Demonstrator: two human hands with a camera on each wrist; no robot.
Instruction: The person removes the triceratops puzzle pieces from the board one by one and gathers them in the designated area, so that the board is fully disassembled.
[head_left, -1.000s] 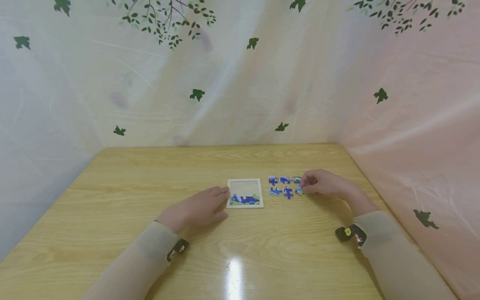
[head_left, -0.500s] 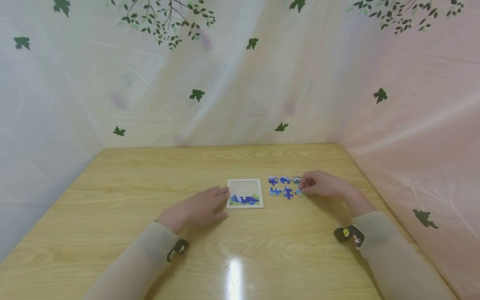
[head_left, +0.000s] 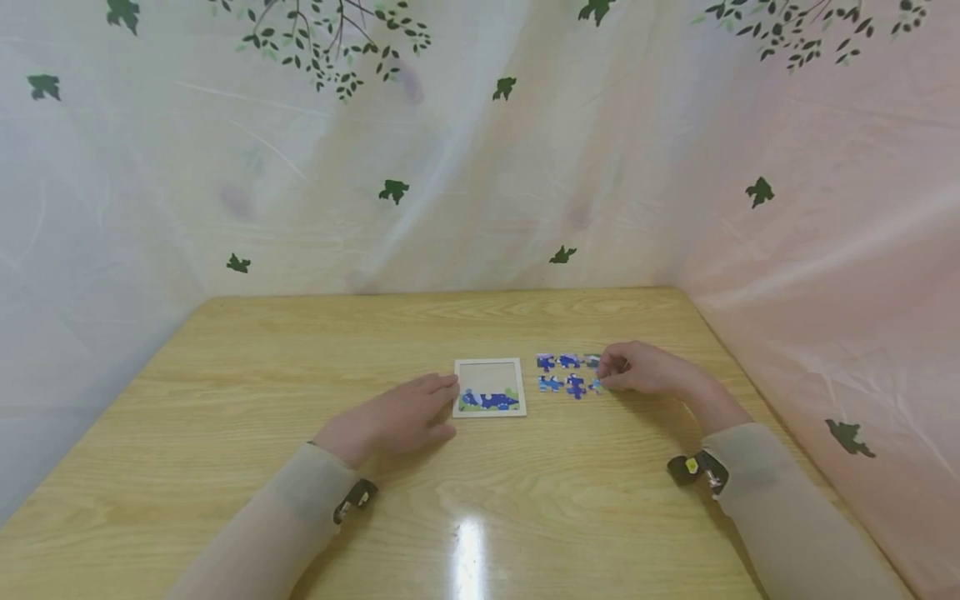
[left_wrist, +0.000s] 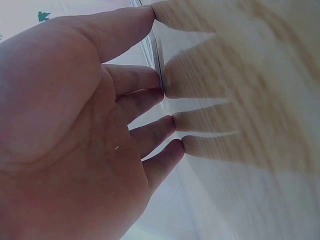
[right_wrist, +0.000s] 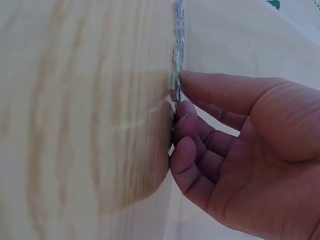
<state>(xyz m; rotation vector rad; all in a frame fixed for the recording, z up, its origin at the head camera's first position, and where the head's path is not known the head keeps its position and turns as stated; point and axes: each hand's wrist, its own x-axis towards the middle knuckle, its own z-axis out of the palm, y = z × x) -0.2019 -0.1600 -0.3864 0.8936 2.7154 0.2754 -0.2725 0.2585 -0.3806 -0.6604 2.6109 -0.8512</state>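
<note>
We are noting the left hand lying relaxed, fingers extended, fingertips touching the left edge of the white frame. The frame is lying flat on the wooden table, a blue-and-green picture section filling its lower part. Just right of it, loose jigsaw pieces are lying in two rows. The right hand, fingers bent, is touching the rightmost; whether it is pinching, we are unable to tell.
</note>
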